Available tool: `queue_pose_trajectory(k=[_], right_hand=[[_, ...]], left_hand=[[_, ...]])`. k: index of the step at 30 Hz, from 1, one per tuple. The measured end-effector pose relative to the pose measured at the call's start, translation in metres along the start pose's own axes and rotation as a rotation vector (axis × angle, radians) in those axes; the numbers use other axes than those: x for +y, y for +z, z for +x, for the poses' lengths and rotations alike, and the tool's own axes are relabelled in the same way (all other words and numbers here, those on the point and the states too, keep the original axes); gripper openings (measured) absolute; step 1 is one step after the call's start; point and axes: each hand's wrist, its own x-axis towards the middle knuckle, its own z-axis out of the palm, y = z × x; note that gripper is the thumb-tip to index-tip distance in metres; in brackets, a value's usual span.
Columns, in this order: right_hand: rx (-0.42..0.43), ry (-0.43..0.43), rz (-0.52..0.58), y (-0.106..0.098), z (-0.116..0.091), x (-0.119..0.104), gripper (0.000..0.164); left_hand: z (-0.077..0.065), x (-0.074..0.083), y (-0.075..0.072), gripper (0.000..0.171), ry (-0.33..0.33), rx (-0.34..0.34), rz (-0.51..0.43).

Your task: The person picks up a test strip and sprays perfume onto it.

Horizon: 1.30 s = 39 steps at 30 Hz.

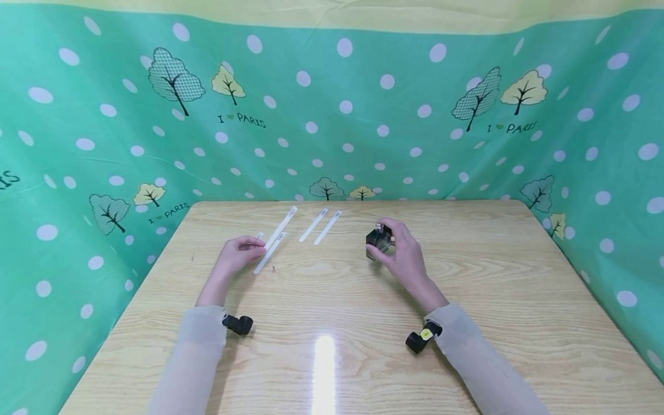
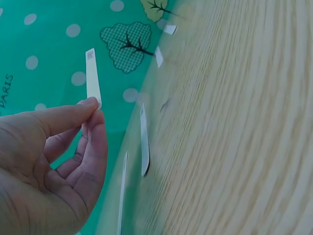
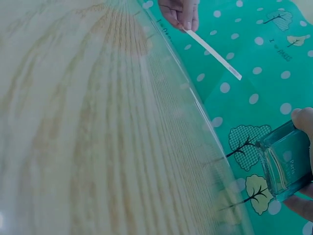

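My left hand (image 1: 240,253) pinches one end of a white paper test strip (image 1: 282,225) between thumb and fingertips, raised over the table. In the left wrist view the strip (image 2: 92,73) points up from the fingertips, with a small printed mark at its far end. My right hand (image 1: 407,256) grips a dark glass perfume bottle (image 1: 374,238), thumb on one side and fingers round the other. Its nozzle is uncovered at the top. The right wrist view shows the bottle (image 3: 285,161) as clear glass with "Paris" lettering, partly cut off by the frame edge.
On the wooden table (image 1: 332,300) lie two more strips (image 1: 313,225) side by side at the back middle. Another strip (image 1: 268,255) lies just beside my left hand, with one more partly hidden behind it. A green patterned cloth (image 1: 332,144) hangs around the table.
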Motion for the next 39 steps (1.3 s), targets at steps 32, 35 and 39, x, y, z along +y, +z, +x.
queue_pose_trajectory(k=[32,35,39], right_hand=[[0.001,-0.037,-0.019,0.004,0.0,-0.003,0.064],[-0.002,-0.033,-0.016,0.005,0.001,-0.004,0.064],[-0.004,-0.03,-0.015,0.006,0.001,-0.005,0.064]], left_hand=[[-0.003,0.02,0.037,0.028,0.031,-0.065,0.009],[-0.004,0.021,0.039,0.028,0.047,-0.067,0.03],[-0.005,0.022,0.042,0.029,0.067,-0.073,0.04]])
